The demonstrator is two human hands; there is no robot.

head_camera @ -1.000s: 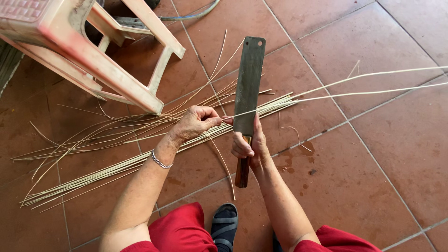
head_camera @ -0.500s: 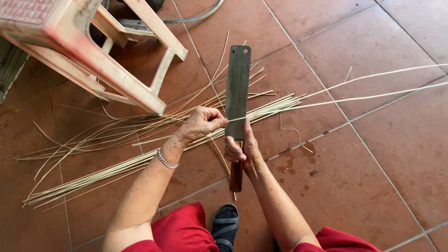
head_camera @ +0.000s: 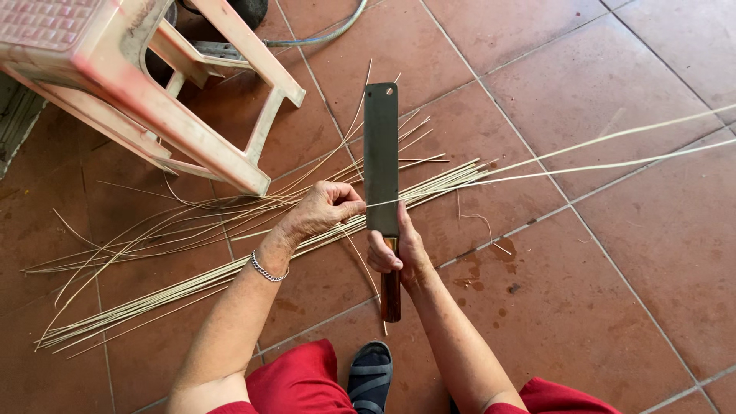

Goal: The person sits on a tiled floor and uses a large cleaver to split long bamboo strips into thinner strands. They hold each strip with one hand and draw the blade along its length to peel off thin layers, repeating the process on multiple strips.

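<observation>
The right hand [head_camera: 396,249] has its grip clenched around the wooden handle [head_camera: 390,295] of a long flat cleaver [head_camera: 381,157], holding the dark blade upright with its squared tip pointing away from the person. Just beside it, the left hand [head_camera: 326,208] pinches a thin pale strip [head_camera: 583,165] between thumb and fingertips, right against the blade's left edge. The strip runs from the blade far out toward the right edge of the floor, and a second strip lies close above it. Under both hands, a loose bundle of split bamboo strips [head_camera: 230,264] lies across the red tiled floor [head_camera: 613,291], fanning toward the left edge. A silver bracelet [head_camera: 267,270] circles the left wrist. A pink plastic stool [head_camera: 146,84] lies tipped near the upper left corner. A dark sandal [head_camera: 370,376] shows at the bottom edge between red trouser legs.
</observation>
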